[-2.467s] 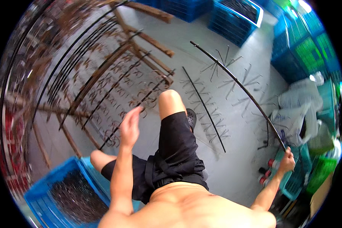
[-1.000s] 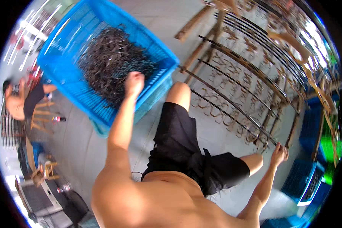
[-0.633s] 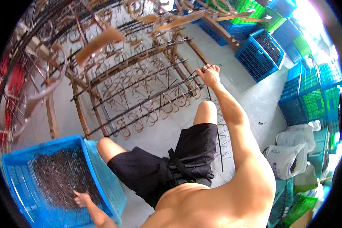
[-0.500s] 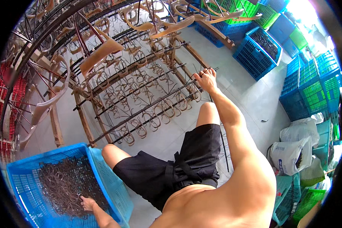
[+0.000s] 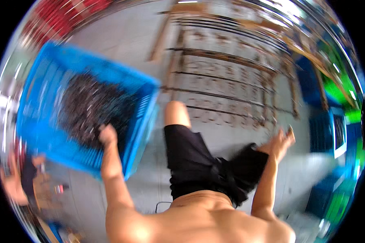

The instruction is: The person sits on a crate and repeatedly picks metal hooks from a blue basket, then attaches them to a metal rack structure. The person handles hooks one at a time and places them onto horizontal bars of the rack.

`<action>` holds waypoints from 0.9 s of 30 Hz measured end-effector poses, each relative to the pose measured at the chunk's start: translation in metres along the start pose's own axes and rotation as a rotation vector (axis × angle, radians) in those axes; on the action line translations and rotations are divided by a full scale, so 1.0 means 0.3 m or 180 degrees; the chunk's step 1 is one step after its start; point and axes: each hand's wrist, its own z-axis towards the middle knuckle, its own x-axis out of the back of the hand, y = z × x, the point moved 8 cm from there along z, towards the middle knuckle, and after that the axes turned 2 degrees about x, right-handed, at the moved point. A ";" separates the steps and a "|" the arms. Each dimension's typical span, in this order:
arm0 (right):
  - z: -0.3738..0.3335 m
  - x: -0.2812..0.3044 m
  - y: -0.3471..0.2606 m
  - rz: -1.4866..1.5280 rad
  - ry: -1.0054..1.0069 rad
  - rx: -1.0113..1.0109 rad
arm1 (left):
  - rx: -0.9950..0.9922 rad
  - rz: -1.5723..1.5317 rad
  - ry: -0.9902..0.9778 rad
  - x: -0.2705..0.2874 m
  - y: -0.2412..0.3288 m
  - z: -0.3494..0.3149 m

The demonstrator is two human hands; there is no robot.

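View swinging since half a second ago: blue plastic mesh crate [image 5: 36, 105] now sitting upper left, not lower left. Bare right hand [image 5: 283, 142] releasing thin black rod [image 5: 215, 94], hovering apart. Another person [image 5: 15, 184] appearing at left edge.

Grey floor [image 5: 121, 44] with seams; blurred red stack [image 5: 63, 20] upper left; green crates [image 5: 339, 204] right; glare upper right.
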 end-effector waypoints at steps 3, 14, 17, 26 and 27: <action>-0.119 -0.057 -0.051 0.0419 -0.0266 0.1087 | -0.0498 -0.0053 0.0376 -0.046 0.066 0.057; -0.760 -0.434 -0.457 0.1208 -0.4341 0.1891 | -0.0742 -0.1530 0.0902 0.412 0.028 -0.200; -0.863 -0.499 -0.540 0.1490 -0.4921 0.1983 | -0.0969 -0.2453 0.0511 0.406 0.007 -0.138; -0.992 -0.757 -0.812 0.2198 -0.4997 0.1841 | -0.0435 -0.6428 -0.1752 0.297 0.089 -0.209; -1.015 -0.779 -0.839 0.2123 -0.5061 0.1855 | -0.0511 -0.6617 -0.1740 0.311 0.087 -0.216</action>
